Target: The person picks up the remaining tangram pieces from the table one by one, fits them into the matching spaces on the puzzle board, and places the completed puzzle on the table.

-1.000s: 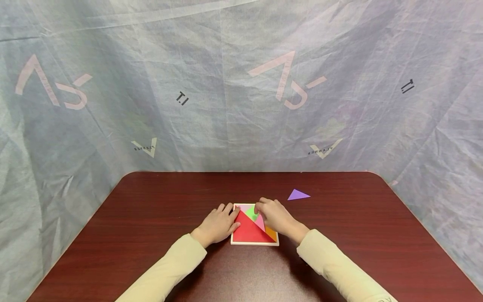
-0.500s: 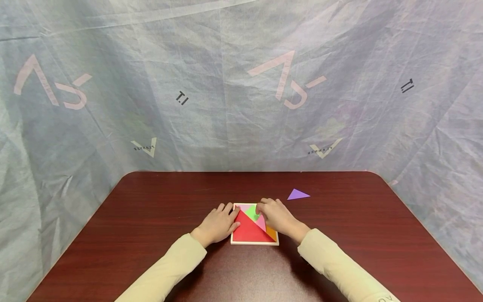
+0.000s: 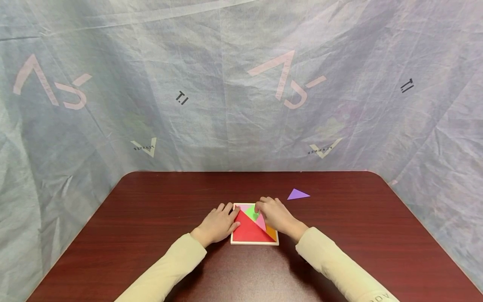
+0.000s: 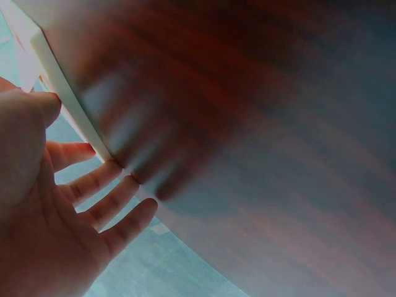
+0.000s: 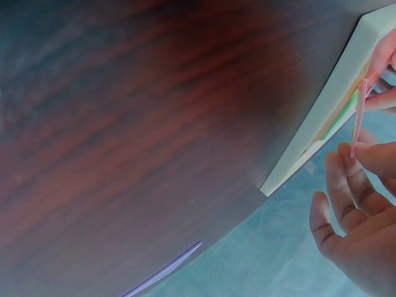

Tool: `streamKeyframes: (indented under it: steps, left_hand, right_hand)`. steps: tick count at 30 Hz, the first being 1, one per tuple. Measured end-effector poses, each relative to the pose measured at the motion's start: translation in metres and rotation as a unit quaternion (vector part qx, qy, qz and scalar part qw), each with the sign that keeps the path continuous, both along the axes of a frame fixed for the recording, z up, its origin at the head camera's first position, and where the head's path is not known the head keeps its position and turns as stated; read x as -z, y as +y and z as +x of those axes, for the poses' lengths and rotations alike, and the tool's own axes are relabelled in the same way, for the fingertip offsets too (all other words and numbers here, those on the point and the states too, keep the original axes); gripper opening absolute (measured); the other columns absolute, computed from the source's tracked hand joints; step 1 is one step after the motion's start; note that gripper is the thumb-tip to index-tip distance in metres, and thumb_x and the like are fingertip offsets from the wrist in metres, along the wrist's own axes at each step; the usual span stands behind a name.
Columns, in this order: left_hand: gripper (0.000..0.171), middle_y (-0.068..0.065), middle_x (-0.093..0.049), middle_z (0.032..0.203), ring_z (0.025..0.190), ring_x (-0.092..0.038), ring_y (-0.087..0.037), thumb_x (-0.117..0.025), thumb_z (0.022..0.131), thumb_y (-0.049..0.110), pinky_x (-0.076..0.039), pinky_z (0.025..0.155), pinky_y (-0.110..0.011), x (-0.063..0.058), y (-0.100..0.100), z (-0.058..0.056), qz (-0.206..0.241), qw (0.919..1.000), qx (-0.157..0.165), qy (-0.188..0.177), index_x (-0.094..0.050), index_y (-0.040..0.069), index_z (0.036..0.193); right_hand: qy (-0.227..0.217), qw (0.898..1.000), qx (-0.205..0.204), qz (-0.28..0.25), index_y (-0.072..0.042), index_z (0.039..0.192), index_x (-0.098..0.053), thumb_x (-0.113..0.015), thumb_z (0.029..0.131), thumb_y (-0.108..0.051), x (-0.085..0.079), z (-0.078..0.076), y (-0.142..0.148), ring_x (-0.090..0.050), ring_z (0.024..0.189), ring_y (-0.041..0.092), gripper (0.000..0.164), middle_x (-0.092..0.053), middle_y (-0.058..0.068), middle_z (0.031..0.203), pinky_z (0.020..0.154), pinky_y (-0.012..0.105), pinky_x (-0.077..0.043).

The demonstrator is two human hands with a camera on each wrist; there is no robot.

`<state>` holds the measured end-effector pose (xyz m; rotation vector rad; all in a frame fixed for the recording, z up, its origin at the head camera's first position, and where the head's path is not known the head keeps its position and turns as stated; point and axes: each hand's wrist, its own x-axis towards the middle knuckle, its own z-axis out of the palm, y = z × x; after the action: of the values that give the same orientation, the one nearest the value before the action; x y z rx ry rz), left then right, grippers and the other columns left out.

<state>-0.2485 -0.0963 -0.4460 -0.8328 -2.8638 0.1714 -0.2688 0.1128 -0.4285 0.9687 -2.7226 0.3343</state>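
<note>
A square white-rimmed tangram tray [image 3: 249, 243] lies on the table with flat coloured pieces in it. Among them are a big red triangle [image 3: 250, 231], a green piece [image 3: 251, 210], an orange piece [image 3: 271, 234] and a light pink piece [image 3: 244, 206]. My left hand [image 3: 217, 224] rests at the tray's left side, fingers spread, fingertips at the rim. With thumb and fingers my right hand [image 3: 276, 217] pinches a pink tangram piece [image 5: 359, 117], which stands tilted over the tray in the right wrist view. That hand hides the tray's upper right corner.
A purple triangle [image 3: 298, 194] lies on the dark red wooden table [image 3: 170, 193], beyond and right of the tray. Grey printed cloth [image 3: 226, 126] hangs behind the table and along both sides.
My right hand shifts only slightly over the tray, still pinching the pink piece. The left hand and the purple triangle stay in place.
</note>
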Motion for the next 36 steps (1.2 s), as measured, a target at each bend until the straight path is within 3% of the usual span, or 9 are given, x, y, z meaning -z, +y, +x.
streamKeyframes:
  steps: [10,16,36]
  left_hand:
    - [0.049,-0.012,-0.047,0.125,0.108,-0.047,-0.027,-0.044,0.094,0.041,-0.046,0.086,-0.040,0.000,0.000,-0.001,0.002,1.0000,0.001,0.001,-0.048,0.012,0.132]
    - [0.049,-0.011,-0.046,0.125,0.107,-0.047,-0.026,-0.044,0.094,0.042,-0.046,0.085,-0.039,0.000,0.000,-0.001,-0.005,1.0000,-0.002,0.002,-0.047,0.013,0.133]
    - [0.049,-0.011,-0.047,0.125,0.106,-0.047,-0.027,-0.045,0.093,0.041,-0.046,0.084,-0.040,-0.001,0.000,0.001,0.002,1.0000,0.001,0.006,-0.048,0.013,0.132]
  right_hand:
    - [-0.004,1.000,0.007,0.007,-0.012,0.083,-0.066,-0.060,0.076,0.005,0.000,-0.001,-0.002,-0.057,0.079,0.019,0.019,-0.060,-0.001,0.080,0.069,0.035,-0.043]
    - [-0.033,0.999,0.010,0.012,-0.012,0.084,-0.067,-0.060,0.075,0.006,0.000,0.000,0.000,-0.056,0.084,0.021,0.021,-0.062,0.001,0.086,0.072,0.037,-0.042]
    - [-0.052,0.998,-0.023,0.003,-0.014,0.084,-0.068,-0.060,0.078,0.004,-0.001,0.000,0.012,-0.055,0.085,0.020,0.020,-0.063,0.000,0.087,0.069,0.035,-0.039]
